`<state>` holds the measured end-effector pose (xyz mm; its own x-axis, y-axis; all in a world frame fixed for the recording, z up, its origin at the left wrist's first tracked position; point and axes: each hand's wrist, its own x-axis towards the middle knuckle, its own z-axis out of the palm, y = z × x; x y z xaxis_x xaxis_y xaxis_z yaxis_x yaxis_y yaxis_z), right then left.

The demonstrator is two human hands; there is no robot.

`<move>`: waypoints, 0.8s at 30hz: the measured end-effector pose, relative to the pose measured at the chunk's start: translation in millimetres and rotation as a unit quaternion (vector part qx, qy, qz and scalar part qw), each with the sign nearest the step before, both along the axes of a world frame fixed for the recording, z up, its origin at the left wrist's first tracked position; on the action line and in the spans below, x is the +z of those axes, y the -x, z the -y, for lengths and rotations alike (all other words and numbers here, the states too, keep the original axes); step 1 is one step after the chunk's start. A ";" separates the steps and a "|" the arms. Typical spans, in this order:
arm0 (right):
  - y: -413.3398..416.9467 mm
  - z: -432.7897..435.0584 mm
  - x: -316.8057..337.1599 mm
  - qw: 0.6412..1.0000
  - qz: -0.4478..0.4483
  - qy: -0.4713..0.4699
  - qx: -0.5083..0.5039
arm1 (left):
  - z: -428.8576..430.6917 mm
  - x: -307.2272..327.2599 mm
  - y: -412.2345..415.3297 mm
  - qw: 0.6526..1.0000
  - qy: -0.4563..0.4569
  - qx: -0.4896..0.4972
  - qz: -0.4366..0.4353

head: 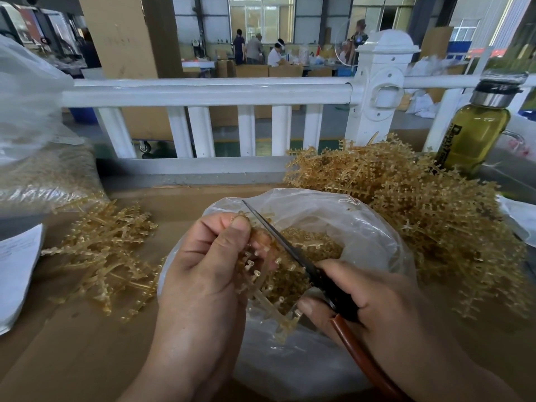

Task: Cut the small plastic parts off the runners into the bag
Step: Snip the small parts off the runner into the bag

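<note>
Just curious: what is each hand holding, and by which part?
Left hand pinches a runner by its upper end; right hand grips the scissors by their handles.

We see a left hand [200,274] and a right hand [368,297], both bare. We see short, plain nails, little wrinkles on the knuckles, and bare arms [177,361] behind them.
</note>
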<state>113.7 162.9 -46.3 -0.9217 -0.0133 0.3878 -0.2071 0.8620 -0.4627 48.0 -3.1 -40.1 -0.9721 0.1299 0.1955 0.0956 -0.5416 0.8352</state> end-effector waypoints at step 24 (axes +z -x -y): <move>16.1 4.7 -17.4 0.764 -0.085 0.631 0.104 | -10.6 -8.2 -2.5 0.998 0.039 -0.040 -0.007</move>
<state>97.6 158.2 -63.7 -0.8849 0.3313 0.3274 -0.4292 -0.3067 -0.8495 50.4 7.6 -48.3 -0.9552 0.2232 0.1945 0.0657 -0.4807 0.8744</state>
